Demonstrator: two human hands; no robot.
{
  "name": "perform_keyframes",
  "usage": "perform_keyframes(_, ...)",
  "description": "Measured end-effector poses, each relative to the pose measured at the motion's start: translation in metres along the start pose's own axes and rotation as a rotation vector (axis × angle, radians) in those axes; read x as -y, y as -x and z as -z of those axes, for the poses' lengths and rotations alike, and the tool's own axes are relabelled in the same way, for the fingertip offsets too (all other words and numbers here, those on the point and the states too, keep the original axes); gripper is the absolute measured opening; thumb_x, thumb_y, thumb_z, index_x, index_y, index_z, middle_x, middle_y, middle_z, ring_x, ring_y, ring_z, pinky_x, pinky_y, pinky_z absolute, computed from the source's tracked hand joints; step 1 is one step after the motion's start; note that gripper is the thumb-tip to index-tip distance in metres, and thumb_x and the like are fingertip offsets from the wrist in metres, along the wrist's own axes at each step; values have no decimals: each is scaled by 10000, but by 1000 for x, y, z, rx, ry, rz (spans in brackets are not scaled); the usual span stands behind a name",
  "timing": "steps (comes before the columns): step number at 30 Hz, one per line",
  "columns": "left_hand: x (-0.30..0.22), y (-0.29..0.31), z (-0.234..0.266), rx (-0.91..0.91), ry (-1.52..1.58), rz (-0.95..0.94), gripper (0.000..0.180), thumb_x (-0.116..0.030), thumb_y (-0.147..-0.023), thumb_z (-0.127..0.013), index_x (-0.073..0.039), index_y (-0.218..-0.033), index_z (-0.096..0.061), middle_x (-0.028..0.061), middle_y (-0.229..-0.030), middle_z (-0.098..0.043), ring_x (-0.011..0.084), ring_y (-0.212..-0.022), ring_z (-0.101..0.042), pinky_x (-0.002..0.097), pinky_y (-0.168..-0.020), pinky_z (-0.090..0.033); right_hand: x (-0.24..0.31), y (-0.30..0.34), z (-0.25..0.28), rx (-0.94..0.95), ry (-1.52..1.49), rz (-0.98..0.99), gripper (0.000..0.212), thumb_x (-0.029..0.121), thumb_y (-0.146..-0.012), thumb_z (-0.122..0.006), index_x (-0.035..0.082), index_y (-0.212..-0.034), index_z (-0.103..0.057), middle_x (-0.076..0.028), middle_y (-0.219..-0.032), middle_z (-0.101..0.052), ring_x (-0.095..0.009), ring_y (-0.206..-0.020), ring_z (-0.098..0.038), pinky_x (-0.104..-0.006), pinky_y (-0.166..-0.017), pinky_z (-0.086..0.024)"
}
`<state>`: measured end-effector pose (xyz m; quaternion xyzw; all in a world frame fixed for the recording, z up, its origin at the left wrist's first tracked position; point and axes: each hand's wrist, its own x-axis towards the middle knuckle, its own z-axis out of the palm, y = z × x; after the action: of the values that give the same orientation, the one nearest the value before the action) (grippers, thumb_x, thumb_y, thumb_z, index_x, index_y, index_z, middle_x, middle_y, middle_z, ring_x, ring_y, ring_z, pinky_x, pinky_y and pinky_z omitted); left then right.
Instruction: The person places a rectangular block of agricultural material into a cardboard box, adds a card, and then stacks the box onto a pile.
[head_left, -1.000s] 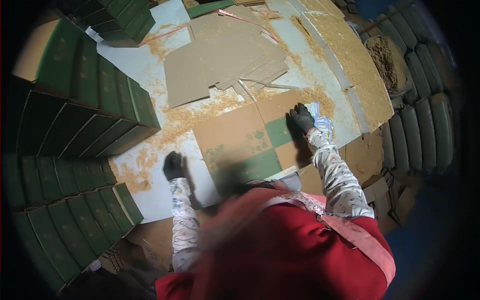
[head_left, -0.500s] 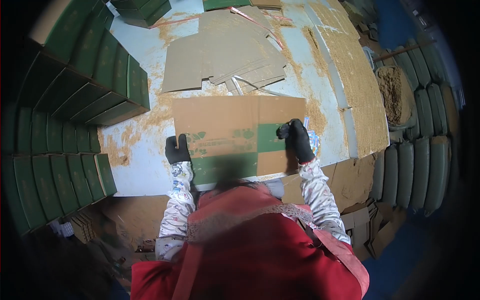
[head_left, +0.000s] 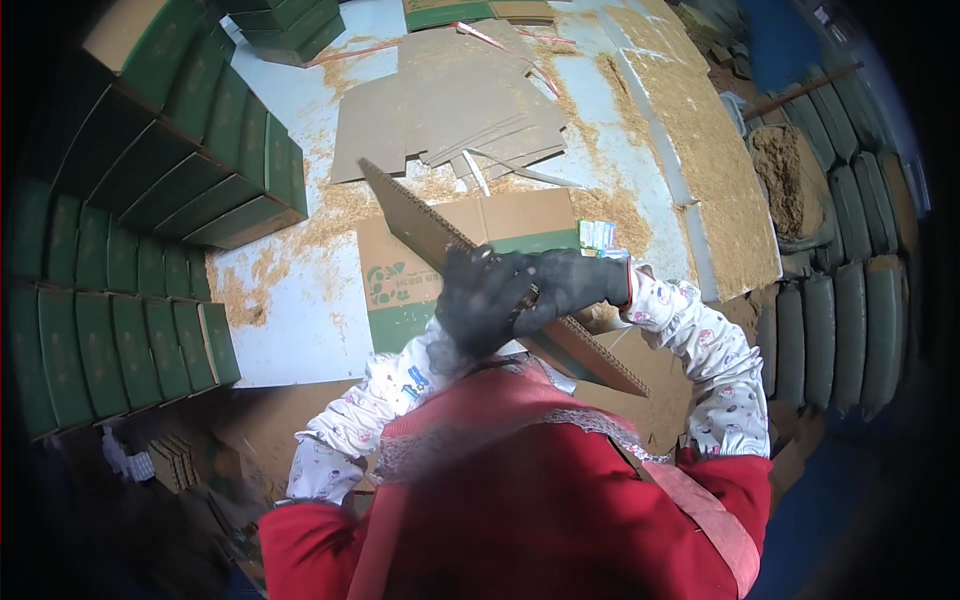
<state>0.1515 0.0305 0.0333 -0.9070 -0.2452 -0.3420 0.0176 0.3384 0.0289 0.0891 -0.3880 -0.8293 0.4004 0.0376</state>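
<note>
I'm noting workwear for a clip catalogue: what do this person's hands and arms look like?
The left hand and right hand wear dark, blackish gloves; a thin reddish edge shows at the right wrist. Both forearms have loose, wrinkled white sleeve covers with small scattered prints, a blue one on the left. Plain red sleeves show above them.

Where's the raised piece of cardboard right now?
Near the centre of the head view, the raised piece of cardboard is held by the left hand and right hand, slanting over the flat printed cardboard.
</note>
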Motion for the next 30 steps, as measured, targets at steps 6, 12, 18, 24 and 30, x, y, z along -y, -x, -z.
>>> perform_keyframes(6, 2, 26, 50, -123, 213, -56, 395, -479, -595, -709, -143, -699, -529, 12, -641, -540, 247, -737, -598, 578, -968, -271, -36, 3, 3, -393, -243, -188, 627, 197, -753, -558, 90, -1331, -340, -238, -1109, -554, -241, -923, -589, -341, -823, -448)
perform_keyframes(12, -6, 57, 98, 623, -448, 259, 691, -599, -611, -642, -40, -1015, -607, 103, -653, -592, 283, -570, -592, 431, -734, -504, -23, 25, 53, -611, 785, -423, 383, 68, -723, -533, 135, -1099, -559, -174, -1287, -398, -322, -1042, -519, -396, -884, -426)
perform_keyframes(18, 46, 11, 6, 496, -101, 68, 889, -592, -687, -583, -94, -1358, -281, 211, -1414, -209, 382, -1282, -259, 521, -1032, -221, -20, -5, 16, -61, 513, -261, 252, 263, -817, -498, 70, -861, -654, -169, -845, -632, -315, -808, -605, -394, -763, -476)
perform_keyframes(24, 93, 4, 2, 344, 88, 112, 346, -195, -719, -632, -71, -1039, -593, 112, -995, -616, 290, -980, -561, 349, -854, -443, -67, -81, -18, -1154, 474, 88, 270, 191, -792, -549, 65, -1028, -581, -154, -1016, -581, -297, -936, -555, -393, -830, -443)
perform_keyframes(30, 144, 50, -11, 340, -156, -157, 873, -394, -641, -731, -39, -1321, -314, 221, -1319, -358, 372, -1194, -390, 501, -969, -306, -52, -91, -23, -1592, 158, 16, 337, 100, -787, -571, 34, -1111, -506, -152, -1101, -523, -300, -990, -519, -392, -867, -408)
